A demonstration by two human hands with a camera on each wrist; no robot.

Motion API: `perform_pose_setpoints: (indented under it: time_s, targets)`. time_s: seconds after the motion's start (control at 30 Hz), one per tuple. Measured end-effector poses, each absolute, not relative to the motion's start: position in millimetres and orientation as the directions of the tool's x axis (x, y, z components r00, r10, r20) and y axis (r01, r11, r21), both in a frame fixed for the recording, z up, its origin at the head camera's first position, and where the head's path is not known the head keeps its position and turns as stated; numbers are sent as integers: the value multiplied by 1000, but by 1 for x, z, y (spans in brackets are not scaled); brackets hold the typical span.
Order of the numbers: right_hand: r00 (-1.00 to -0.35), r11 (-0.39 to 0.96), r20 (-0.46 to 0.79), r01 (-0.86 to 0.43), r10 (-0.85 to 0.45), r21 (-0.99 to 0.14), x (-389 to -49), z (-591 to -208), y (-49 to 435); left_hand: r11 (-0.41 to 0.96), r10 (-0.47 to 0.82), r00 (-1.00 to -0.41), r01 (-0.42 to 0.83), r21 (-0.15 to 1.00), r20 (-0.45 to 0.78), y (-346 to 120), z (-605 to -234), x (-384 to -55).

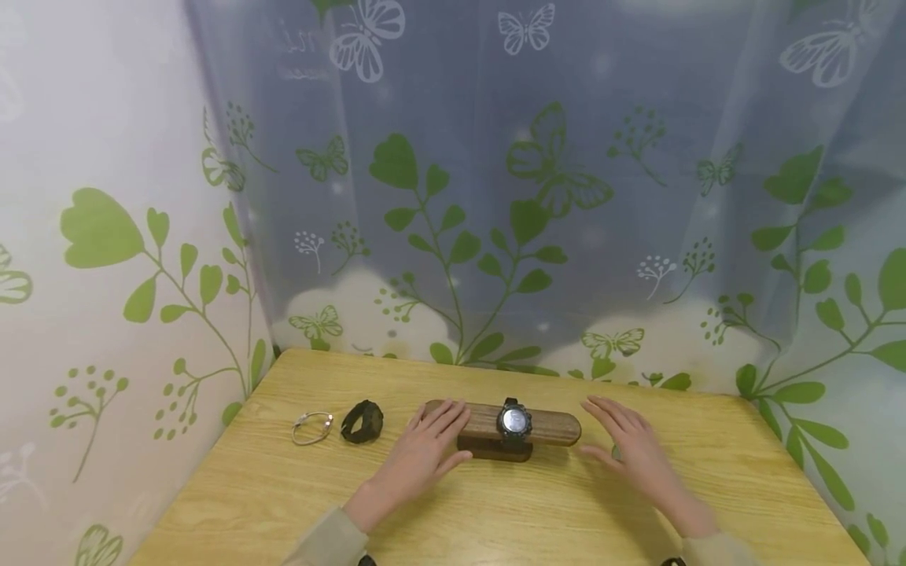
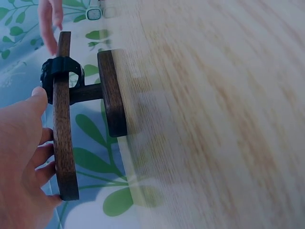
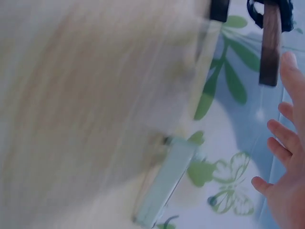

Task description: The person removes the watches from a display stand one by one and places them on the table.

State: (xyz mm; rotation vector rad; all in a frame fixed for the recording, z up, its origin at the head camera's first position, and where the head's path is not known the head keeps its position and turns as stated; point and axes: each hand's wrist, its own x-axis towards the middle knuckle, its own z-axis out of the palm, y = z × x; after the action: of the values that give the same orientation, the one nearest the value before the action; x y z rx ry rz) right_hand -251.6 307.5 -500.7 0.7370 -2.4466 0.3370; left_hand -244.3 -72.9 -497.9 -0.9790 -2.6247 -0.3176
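Observation:
A dark wooden T-shaped watch stand (image 1: 481, 420) stands on the table, a black round-faced watch (image 1: 513, 422) strapped around its top bar. My left hand (image 1: 421, 452) rests on the bar's left end, its fingers fairly straight. In the left wrist view, the thumb of my left hand (image 2: 21, 148) lies close to the black watch (image 2: 59, 71). Just off the bar's right end, my right hand (image 1: 630, 448) hovers with fingers spread, holding nothing. Below it on the table is a pale green watch (image 3: 169, 179), mostly hidden by that hand in the head view.
A thin silvery bracelet (image 1: 311, 428) and a black wide-strapped watch (image 1: 362, 422) lie left of the stand. Behind the wooden table (image 1: 510, 519) hangs a curtain (image 1: 453, 259) printed with leaves and butterflies.

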Motion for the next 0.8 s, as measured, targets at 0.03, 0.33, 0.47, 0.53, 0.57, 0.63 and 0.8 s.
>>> perform_pose_setpoints:
  time_s: [0.03, 0.33, 0.47, 0.53, 0.57, 0.63, 0.8]
  targets:
    - [-694, 816, 575, -573, -433, -77, -253, -500, 303, 739, 595, -710, 668, 91, 377, -73, -498, -244]
    - [-689, 778, 549, -619, -473, -107, -260, -494, 264, 744, 593, -711, 663, 81, 378, -73, -500, -245]
    - [-693, 765, 535, -632, -484, -127, -261, -493, 250, 738, 594, -706, 669, 89, 387, -73, -500, -244]
    - [-693, 757, 529, -639, -490, -136, -262, -492, 243, 737, 593, -703, 670, 87, 392, -74, -499, -244]
    - [-691, 753, 527, -643, -494, -138, -263, -492, 240, 736, 593, -703, 671, 88, 392, -74, -499, -244]
    - [-690, 748, 519, -650, -504, -138, -265, -492, 235, 736, 592, -706, 670, 95, 388, -74, -499, -244]
    - [-701, 750, 495, -647, -514, -137, -269, -492, 224, 742, 589, -715, 664, 99, 377, -73, -500, -245]
